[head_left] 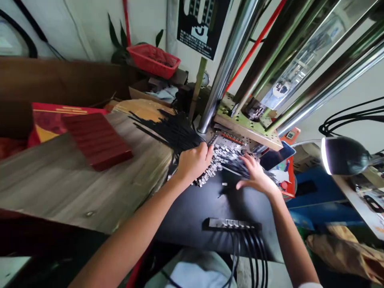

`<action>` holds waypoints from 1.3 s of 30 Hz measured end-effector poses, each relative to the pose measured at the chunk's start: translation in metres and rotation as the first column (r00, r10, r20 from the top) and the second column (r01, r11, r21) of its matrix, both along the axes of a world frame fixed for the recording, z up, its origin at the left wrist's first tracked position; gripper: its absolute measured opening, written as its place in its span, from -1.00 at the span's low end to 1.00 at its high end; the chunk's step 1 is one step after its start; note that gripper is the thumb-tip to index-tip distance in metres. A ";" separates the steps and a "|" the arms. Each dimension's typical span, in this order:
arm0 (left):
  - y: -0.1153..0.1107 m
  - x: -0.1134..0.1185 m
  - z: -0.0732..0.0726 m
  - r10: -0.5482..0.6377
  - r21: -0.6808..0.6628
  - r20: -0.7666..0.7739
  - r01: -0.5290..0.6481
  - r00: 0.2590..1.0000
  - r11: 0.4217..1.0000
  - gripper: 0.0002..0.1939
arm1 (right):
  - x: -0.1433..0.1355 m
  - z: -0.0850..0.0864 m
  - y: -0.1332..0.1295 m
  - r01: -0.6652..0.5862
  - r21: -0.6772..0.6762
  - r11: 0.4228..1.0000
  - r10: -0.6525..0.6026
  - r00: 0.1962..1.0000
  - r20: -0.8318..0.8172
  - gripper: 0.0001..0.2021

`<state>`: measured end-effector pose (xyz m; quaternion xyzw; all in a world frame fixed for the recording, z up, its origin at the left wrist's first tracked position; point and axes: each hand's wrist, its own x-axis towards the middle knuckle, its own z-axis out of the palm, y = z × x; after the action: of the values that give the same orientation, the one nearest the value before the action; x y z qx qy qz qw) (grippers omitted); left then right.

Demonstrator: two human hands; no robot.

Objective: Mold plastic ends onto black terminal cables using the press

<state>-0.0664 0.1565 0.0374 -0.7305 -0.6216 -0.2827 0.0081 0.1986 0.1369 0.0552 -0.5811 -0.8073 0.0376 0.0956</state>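
My left hand (195, 160) is closed at the edge of a thick bundle of black cables (180, 132). Silvery connector ends (211, 170) lie just beside its fingers, which hide exactly how many cables they grip. To the right, my right hand (255, 174) is open with thumb and fingers spread, close to more black cables (234, 162) and holding nothing that I can see. Nearer to me on the dark work surface (192, 212) lies a metal holding block (235, 224), from which several black cables hang over the front edge. A tiny light-coloured piece (225, 184) rests between the hands.
Behind the hands, a machine's metal plate (249, 124) and steel columns (229, 64) rise. A wooden board (75, 184) with a dark red box (97, 140) is at left. At right are a phone (277, 156), an orange tray (289, 184) and a lamp (345, 156).
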 end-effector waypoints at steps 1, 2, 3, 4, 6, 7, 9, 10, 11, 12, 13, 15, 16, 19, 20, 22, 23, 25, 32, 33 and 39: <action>0.000 -0.001 0.001 0.028 0.011 -0.011 -0.028 1.000 1.000 -0.57 | 0.005 -0.009 0.000 -0.007 -0.048 0.999 0.009 0.999 0.042 -0.14; -0.001 -0.002 0.002 0.049 0.023 -0.017 -0.048 0.999 0.999 -0.58 | 0.009 -0.020 -0.001 0.002 -0.090 0.996 0.006 0.996 0.085 0.06; -0.001 -0.003 0.003 0.060 0.032 -0.015 -0.060 0.998 0.998 -0.59 | 0.014 -0.031 -0.001 0.035 -0.114 0.993 -0.021 0.993 0.120 0.19; -0.002 -0.004 0.003 0.061 0.038 -0.004 -0.060 0.998 0.997 -0.60 | 0.019 -0.042 -0.002 0.088 -0.113 0.990 -0.071 0.988 0.140 0.25; -0.002 -0.005 0.004 0.053 0.050 0.023 -0.054 0.998 0.997 -0.61 | 0.029 -0.060 -0.001 0.211 -0.061 0.976 -0.202 0.971 0.131 0.28; -0.003 -0.005 0.003 0.047 0.060 0.036 -0.050 0.998 0.997 -0.62 | 0.033 -0.066 0.000 0.269 -0.033 0.963 -0.263 0.957 0.122 0.29; -0.003 -0.006 0.002 0.042 0.088 0.061 -0.048 0.997 0.995 -0.62 | 0.039 -0.074 0.005 0.353 0.006 0.935 -0.352 0.931 0.100 0.32; -0.003 -0.005 0.001 0.038 0.104 0.074 -0.046 0.997 0.994 -0.62 | 0.041 -0.076 0.008 0.383 0.018 0.924 -0.383 0.920 0.088 0.32; -0.003 -0.005 0.000 0.029 0.119 0.084 -0.039 0.996 0.992 -0.62 | 0.041 -0.078 0.011 0.413 0.030 0.910 -0.414 0.907 0.074 0.31; -0.003 -0.005 -0.002 0.017 0.131 0.094 -0.029 0.995 0.991 -0.63 | 0.040 -0.079 0.014 0.444 0.042 0.895 -0.446 0.893 0.060 0.29; -0.003 -0.005 -0.003 0.001 0.140 0.102 -0.016 0.995 0.990 -0.63 | 0.039 -0.080 0.017 0.473 0.051 0.880 -0.475 0.879 0.048 0.27; -0.002 -0.005 -0.006 -0.030 0.157 0.116 0.012 0.993 0.987 -0.63 | 0.035 -0.081 0.021 0.511 0.061 0.857 -0.514 0.857 0.036 0.25; -0.002 -0.005 -0.008 -0.045 0.165 0.125 0.024 0.991 0.986 -0.63 | 0.032 -0.080 0.023 0.519 0.060 0.853 -0.522 0.852 0.036 0.24; -0.003 -0.005 -0.010 -0.095 0.172 0.176 0.064 0.980 0.983 -0.64 | 0.026 -0.077 0.023 0.519 0.046 0.854 -0.521 0.852 0.055 0.18; -0.004 -0.004 -0.009 -0.117 0.170 0.203 0.083 0.972 0.982 -0.65 | 0.026 -0.075 0.023 0.514 0.039 0.857 -0.515 0.855 0.064 0.16; -0.006 -0.003 -0.007 -0.169 0.161 0.260 0.130 0.951 0.978 -0.65 | 0.027 -0.070 0.022 0.495 0.023 0.869 -0.495 0.865 0.083 0.10; -0.007 -0.003 -0.006 -0.192 0.157 0.285 0.152 0.939 0.976 -0.65 | 0.029 -0.067 0.021 0.482 0.013 0.876 -0.481 0.872 0.093 0.07; -0.010 -0.001 -0.003 -0.222 0.149 0.318 0.182 0.922 0.972 -0.65 | 0.035 -0.061 0.020 0.457 -0.009 0.889 -0.453 0.884 0.113 0.01; -0.013 0.003 -0.002 -0.236 0.102 0.343 0.214 0.909 0.971 -0.67 | 0.045 -0.044 0.014 0.373 -0.054 0.926 -0.362 0.920 0.148 -0.26; -0.013 0.003 -0.002 -0.232 0.099 0.346 0.211 0.909 0.972 -0.67 | 0.043 -0.043 0.010 0.366 -0.057 0.929 -0.354 0.923 0.147 -0.37; -0.018 0.005 0.005 -0.192 0.037 0.380 0.193 0.905 0.981 -0.67 | 0.044 -0.046 -0.067 0.315 -0.139 0.939 -0.309 0.949 0.061 -0.71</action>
<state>-0.0612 0.1386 0.0429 -0.7192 -0.5363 -0.4183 -0.1416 0.2427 0.0700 0.0092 -0.7078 -0.7017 0.0704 0.0419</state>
